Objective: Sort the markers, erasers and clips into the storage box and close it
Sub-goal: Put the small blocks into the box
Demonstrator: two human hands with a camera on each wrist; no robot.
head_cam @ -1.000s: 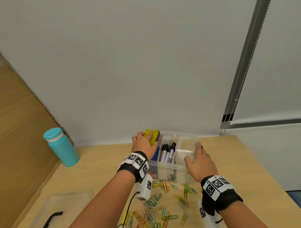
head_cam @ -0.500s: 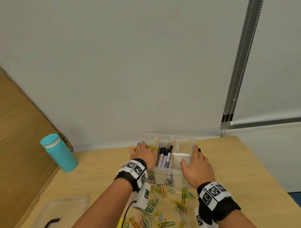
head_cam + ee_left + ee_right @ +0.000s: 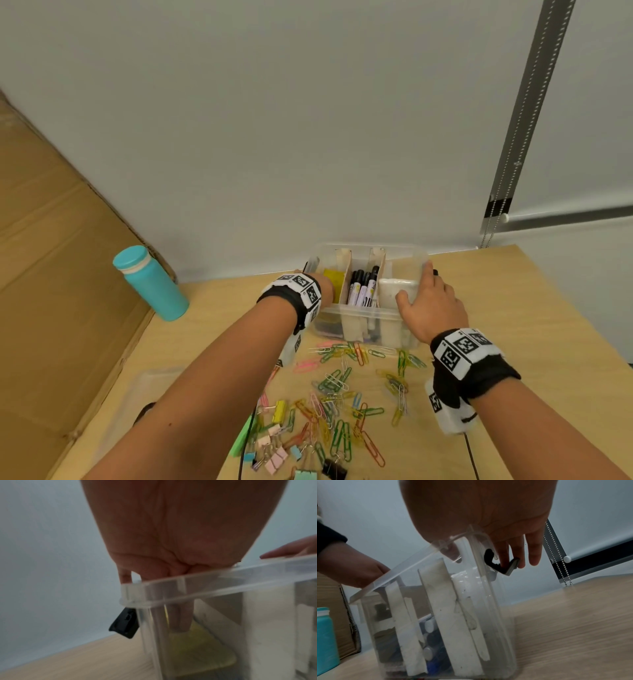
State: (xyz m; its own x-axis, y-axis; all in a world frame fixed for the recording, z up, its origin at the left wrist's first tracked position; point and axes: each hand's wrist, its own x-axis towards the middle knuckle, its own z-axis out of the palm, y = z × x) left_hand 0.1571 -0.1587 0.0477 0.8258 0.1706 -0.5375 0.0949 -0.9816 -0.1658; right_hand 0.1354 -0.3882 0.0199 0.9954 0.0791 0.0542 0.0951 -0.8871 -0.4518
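The box (image 3: 366,310) stands on the worktop (image 3: 496,308) by the wall. The left hand (image 3: 173,555) reaches into its left compartment, straight fingers (image 3: 180,620) pressing the soft yellow eraser (image 3: 200,647) down. The right hand (image 3: 433,308) steadies the box's right end, fingers (image 3: 534,550) relaxed over the rim (one touching the black latch (image 3: 501,566)). Thin, light, slick plastic, probably: best held by the rim. Clips (image 3: 342,404) lie loose before the box.

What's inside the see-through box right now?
The storage box holds a yellow eraser in its left part, under the left hand's fingers, and markers in the middle. The right part's bottom is hidden.
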